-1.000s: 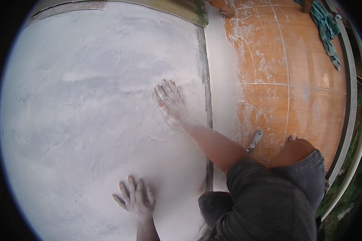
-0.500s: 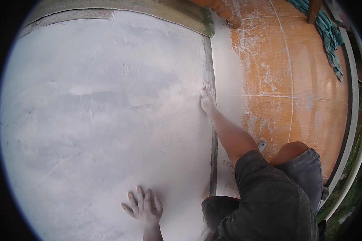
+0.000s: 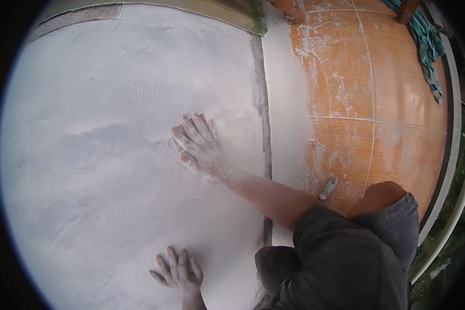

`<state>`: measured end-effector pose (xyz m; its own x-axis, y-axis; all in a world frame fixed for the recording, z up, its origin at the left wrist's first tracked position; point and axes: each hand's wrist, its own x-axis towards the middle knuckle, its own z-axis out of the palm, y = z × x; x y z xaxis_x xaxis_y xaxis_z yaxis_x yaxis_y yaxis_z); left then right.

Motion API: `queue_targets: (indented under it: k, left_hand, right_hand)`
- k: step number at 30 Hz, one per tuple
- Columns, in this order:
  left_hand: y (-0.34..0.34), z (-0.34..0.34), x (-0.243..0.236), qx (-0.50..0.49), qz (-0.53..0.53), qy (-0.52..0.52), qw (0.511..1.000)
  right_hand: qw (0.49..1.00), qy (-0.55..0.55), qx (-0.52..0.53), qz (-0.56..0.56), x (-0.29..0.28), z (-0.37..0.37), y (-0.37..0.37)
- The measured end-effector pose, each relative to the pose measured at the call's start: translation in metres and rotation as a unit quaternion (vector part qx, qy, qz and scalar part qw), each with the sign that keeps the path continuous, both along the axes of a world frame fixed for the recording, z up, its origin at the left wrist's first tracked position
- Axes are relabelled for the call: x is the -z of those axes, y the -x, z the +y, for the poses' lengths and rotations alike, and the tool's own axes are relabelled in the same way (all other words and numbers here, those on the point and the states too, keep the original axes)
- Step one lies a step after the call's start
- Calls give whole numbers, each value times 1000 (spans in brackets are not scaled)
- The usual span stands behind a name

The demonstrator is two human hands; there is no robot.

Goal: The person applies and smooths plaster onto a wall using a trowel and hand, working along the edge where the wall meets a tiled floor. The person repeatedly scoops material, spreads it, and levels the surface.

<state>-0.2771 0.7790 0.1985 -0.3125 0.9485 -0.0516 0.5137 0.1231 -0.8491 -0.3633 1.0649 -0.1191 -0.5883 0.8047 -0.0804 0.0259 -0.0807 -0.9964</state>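
A broad white, powdery surface [image 3: 103, 206] with grey smears fills the left and middle. My right hand [image 3: 199, 150], coated in white dust, presses on it near the middle, fingers stretched forward and close together. From under its thumb and palm a thin pale sheet [image 3: 207, 181] shows a narrow edge; most of it is hidden, so its kind is unclear. Lower down, my left hand [image 3: 178, 271] rests flat on the same surface with its fingers spread. It is dusty too and holds nothing.
A dark strip [image 3: 266, 113] edges the white surface. Right of it lies dusty orange tiled floor [image 3: 346, 77], with a small scraper-like tool [image 3: 328, 188] beside my knee. A teal cloth [image 3: 426, 49] and a wooden post [image 3: 408, 10] are at top right. Pale railing [image 3: 452, 222] borders grass.
My right hand has swept left from the dark strip toward the middle of the white surface. The left hand stays flat at nearly the same place. The view has shifted slightly.
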Motion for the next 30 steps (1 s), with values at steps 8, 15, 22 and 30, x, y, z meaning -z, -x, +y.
queue_targets:
  k: [8,15,22,30]
  left_hand:
    - [0,-2,2,4,3,-8,1000]
    - [-4,-2,3,0,-16,-19,1000]
    - [0,1,6,13,-11,-34,999]
    - [-3,-2,6,18,-11,-49,999]
  right_hand:
    - [997,26,69,16,16,15,20]
    - [989,122,78,35,44,16,15]
    - [995,-83,-13,-55,31,0,-6]
    - [998,-33,6,-48,50,8,10]
